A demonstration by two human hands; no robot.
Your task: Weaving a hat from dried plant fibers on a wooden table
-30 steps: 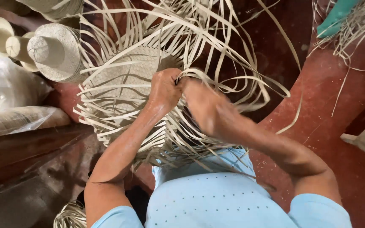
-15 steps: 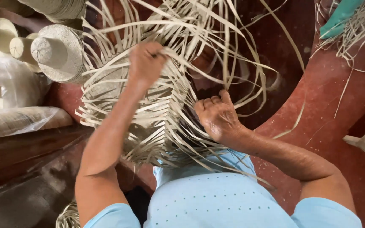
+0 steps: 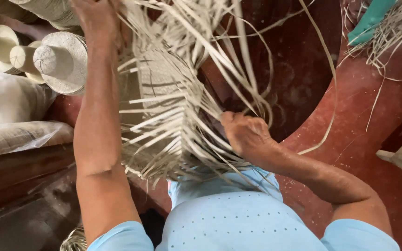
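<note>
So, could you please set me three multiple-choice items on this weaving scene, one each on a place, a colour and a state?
1. Where do the finished straw hats lie?
A. at upper left, beside the person's left arm
B. on the red floor at lower right
C. on the person's lap

2. What colour is the person's shirt?
A. dark green
B. light blue
C. white

3. How is the right hand placed?
A. hanging free in the air
B. flat on the floor
C. pressed against the half-woven straw piece, among its loose strips

Answers:
1 A, the pale hats are stacked at the upper left.
2 B, the shoulders and front are light blue.
3 C, its fingers sit in the strips, while the left hand is raised high, pulling strips upward.
</note>
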